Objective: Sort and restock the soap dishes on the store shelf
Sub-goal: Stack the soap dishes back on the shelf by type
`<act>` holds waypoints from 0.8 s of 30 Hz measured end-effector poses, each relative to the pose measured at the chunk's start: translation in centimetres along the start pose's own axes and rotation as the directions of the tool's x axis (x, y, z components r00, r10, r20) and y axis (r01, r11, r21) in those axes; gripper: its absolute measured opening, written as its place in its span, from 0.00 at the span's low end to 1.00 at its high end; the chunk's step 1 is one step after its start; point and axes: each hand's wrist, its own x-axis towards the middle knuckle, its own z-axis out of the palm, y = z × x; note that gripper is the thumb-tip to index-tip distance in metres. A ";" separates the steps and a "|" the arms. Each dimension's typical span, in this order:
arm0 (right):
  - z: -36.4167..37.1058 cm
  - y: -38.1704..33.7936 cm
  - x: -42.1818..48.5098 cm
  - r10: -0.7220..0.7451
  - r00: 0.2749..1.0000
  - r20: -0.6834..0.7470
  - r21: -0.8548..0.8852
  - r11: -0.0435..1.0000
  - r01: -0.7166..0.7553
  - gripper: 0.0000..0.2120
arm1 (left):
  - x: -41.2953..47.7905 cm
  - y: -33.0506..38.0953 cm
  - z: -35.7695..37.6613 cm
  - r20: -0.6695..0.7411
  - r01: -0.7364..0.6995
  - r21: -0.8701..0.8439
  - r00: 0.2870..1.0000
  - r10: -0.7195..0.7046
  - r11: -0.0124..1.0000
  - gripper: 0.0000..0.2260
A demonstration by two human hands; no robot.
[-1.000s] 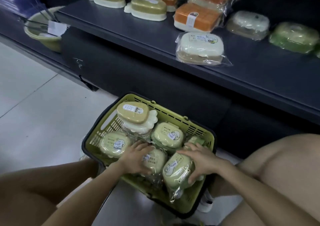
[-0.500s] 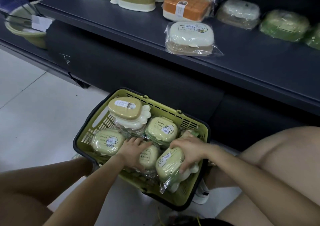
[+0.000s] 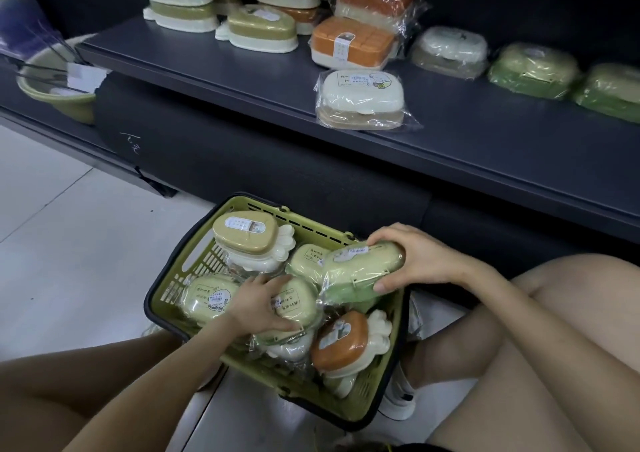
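Olive plastic with a dark rim is forming the basket (image 3: 349,408), which is being kept on the pale floor between the person's bare knees. Just above the basket's right rim, a green soap dish (image 3: 360,273) in clear wrap is being held tilted by the right hand (image 3: 424,261). The fingers are being curled over its far edge and the thumb is being pressed under its near one, and the dish's right end is being covered by the palm.

In the middle of the basket, a pale soap dish (image 3: 298,304) is being gripped by the left hand (image 3: 258,304). Fingers and thumb are being closed round its left end, so part of its label is being hidden. At the basket's left side, another wrapped pale dish (image 3: 204,295) is being partly covered by the left wrist. Toward the basket's far wall, a tan-lidded dish (image 3: 244,231) is being carried on others whose shapes are being blurred by crumpled film. In the basket's near right corner, an orange-lidded dish (image 3: 341,342) is being seen tilted.

Beyond the basket, a white wrapped dish (image 3: 362,100), an orange box (image 3: 353,44) and green wrapped dishes (image 3: 533,70) are being carried by the dark shelf (image 3: 485,153). The rightmost dish is being cut off by the frame edge, and the stacks farther back are being cropped at the top. Label print is being left too small to read.
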 end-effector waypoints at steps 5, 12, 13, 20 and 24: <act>-4.2 -1.8 -2.6 -0.061 0.963 -0.263 0.062 0.995 0.080 0.31 | -1.5 0.8 -5.6 -0.130 -0.024 -0.297 0.991 -0.016 0.954 0.54; -10.6 -3.0 -8.0 -0.045 0.793 -0.607 0.157 0.972 0.175 0.30 | -2.0 5.7 -16.1 -0.372 -0.169 -0.304 0.927 0.046 0.938 0.53; -11.5 -2.6 -8.6 -0.022 0.756 -0.654 0.157 0.974 0.165 0.30 | -1.9 6.7 -17.4 -0.395 -0.196 -0.287 0.916 0.071 0.938 0.51; -16.5 3.6 -9.7 0.145 0.521 -0.841 0.107 0.989 -0.102 0.33 | 0.1 14.4 -25.2 -0.501 -0.363 -0.153 0.830 0.245 0.919 0.48; -18.8 6.5 -7.6 0.186 0.449 -0.874 0.130 0.980 -0.153 0.34 | 3.7 19.1 -28.4 -0.481 -0.375 0.038 0.806 0.346 0.926 0.49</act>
